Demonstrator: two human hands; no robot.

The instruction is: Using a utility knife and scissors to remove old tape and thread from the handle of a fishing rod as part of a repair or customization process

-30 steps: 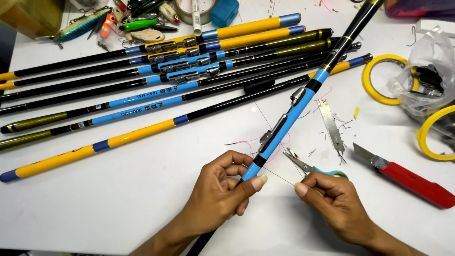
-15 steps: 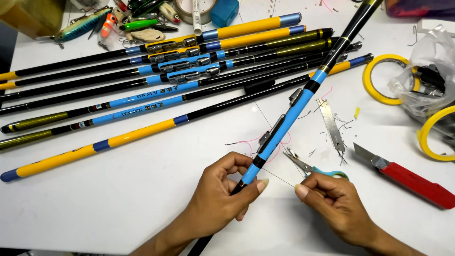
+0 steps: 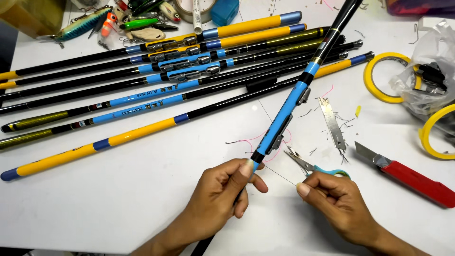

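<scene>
My left hand point(image 3: 222, 196) grips a black and blue fishing rod point(image 3: 290, 104) that runs diagonally up to the top right, with a reel seat on its blue part. My right hand point(image 3: 339, 201) pinches a thin thread point(image 3: 279, 174) drawn taut from the rod beside my left thumb. Small scissors with a teal handle point(image 3: 315, 167) lie on the white table point(image 3: 142, 199) just above my right hand.
Several black, blue and yellow rods point(image 3: 156, 90) lie side by side across the left. A red utility knife point(image 3: 410, 178), a metal strip point(image 3: 332, 123), yellow tape rings point(image 3: 386, 78), a plastic bag point(image 3: 433, 71) and fishing lures point(image 3: 85, 23) surround the work spot.
Little has moved. The hands hold the same grip on rod and thread; my left thumb has shifted slightly along the rod.
</scene>
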